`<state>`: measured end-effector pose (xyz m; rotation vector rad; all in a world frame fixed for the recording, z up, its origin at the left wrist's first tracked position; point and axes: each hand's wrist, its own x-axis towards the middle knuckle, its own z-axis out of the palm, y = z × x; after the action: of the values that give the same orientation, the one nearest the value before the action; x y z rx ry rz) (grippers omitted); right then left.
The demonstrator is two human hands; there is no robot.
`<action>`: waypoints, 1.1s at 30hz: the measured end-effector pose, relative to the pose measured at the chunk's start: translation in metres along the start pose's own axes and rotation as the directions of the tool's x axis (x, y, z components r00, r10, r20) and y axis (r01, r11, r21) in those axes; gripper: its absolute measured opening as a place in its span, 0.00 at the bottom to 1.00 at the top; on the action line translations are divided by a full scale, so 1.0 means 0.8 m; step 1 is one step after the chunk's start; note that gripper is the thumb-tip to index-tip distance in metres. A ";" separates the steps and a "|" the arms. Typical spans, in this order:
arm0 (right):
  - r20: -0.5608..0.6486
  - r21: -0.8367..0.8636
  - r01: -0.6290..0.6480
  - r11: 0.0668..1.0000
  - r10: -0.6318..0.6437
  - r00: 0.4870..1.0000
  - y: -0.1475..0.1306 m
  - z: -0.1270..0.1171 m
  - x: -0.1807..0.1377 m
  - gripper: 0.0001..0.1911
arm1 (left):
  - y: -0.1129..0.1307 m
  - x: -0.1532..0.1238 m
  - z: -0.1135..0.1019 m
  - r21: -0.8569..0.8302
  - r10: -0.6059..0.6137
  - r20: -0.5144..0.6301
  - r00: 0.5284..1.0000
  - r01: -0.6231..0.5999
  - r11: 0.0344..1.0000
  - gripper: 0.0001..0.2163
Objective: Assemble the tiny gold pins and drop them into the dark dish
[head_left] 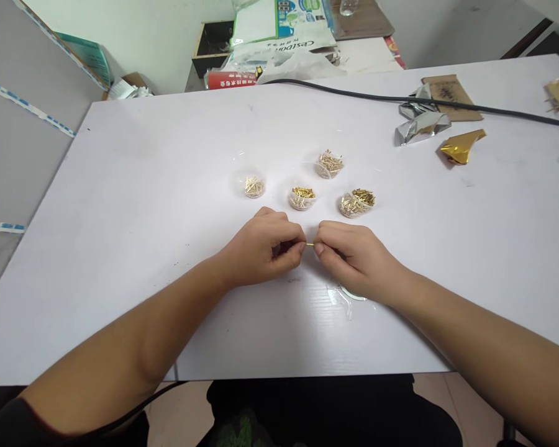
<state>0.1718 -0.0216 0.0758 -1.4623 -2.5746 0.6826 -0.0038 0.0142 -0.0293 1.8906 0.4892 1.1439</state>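
Observation:
Pinched between thumb and finger, a thin gold-coloured metal pin spans the small gap between my two hands. My left hand is closed on its left end, and my right hand grips the right end. Just beyond the hands stand several small clear cups of similar short pins: a left cup, a middle cup, a back cup and a right cup. The fingertips cover most of the held pin, so its ends are hidden.
A black cable crosses the back of the white table. Silver foil wrappers, a gold foil piece and a brown paper packet lie back right. A partly hidden round item is under my right wrist.

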 end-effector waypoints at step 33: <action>0.071 0.241 -0.165 0.956 0.152 0.986 -0.001 -0.006 0.003 0.14 | 0.020 0.001 0.017 -0.132 -0.086 -0.067 0.994 0.077 0.988 0.10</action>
<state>0.1714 -0.0182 0.0803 -1.5970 -2.3208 1.0324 0.0071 -0.0006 -0.0188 1.7072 0.5158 1.1657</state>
